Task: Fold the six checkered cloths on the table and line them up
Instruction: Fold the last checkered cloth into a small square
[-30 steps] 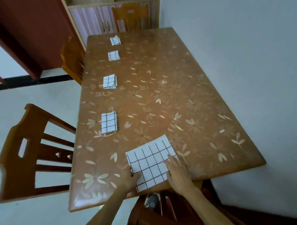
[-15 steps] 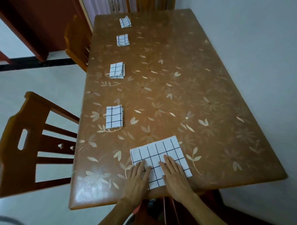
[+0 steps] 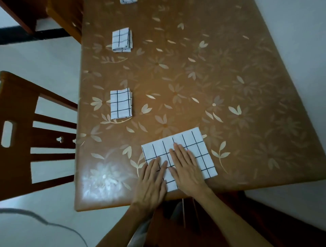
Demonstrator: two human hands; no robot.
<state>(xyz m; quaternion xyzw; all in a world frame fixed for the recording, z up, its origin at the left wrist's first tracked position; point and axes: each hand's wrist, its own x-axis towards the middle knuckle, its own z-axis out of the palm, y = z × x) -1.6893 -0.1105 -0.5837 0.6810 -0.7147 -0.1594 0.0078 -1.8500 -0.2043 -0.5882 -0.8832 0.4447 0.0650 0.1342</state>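
A wooden chair (image 3: 26, 134) stands at the far left, beside the flower-patterned table (image 3: 229, 88). Up the table from your hands, three folded checkered cloths run in a line: the nearest folded cloth (image 3: 121, 103), a second folded cloth (image 3: 122, 39) beyond it, and a third cloth (image 3: 128, 1) cut off at the frame's top edge. Your left hand (image 3: 152, 183) lies flat, fingers extended and gripping nothing, on the near-left corner of the large cloth (image 3: 201, 155). Your right hand (image 3: 185, 167), just beside it, presses open-palmed on the cloth's middle, near the table's front edge.
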